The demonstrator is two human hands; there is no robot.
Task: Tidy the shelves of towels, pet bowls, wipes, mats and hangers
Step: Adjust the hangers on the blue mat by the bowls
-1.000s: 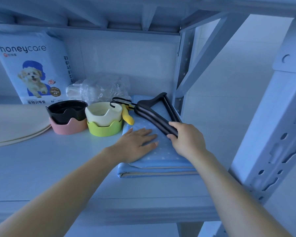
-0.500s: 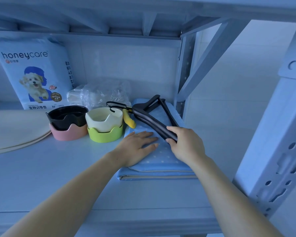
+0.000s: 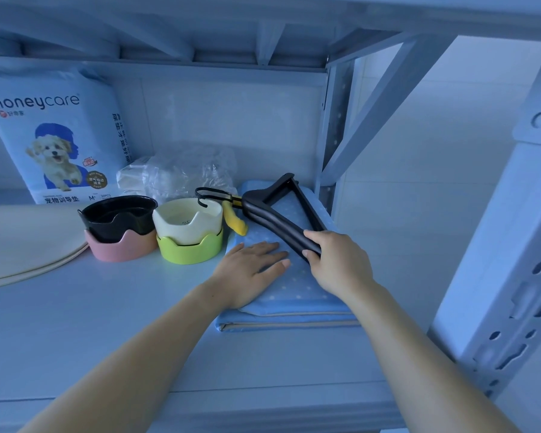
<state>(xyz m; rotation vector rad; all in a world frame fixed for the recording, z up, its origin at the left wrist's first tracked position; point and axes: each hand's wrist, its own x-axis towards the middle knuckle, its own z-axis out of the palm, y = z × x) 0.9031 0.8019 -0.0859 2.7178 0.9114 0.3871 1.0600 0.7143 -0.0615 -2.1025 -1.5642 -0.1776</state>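
A folded blue dotted towel lies on the right part of the shelf. My left hand rests flat on its near left part, fingers straight. My right hand grips the near arm of a bunch of black hangers, which lies over the towel with the hooks pointing left. A yellow hanger pokes out under them. Left of the towel stand a cream bowl in a green bowl and a black bowl in a pink bowl.
A honeycare pet pad pack stands at the back left, with a crumpled clear plastic pack beside it. Beige mats lie flat at the far left. The shelf's upright post and a diagonal brace close off the right side.
My right hand has shifted the black hangers slightly, their far end sitting a little further back on the towel. My left hand stays flat on the towel.
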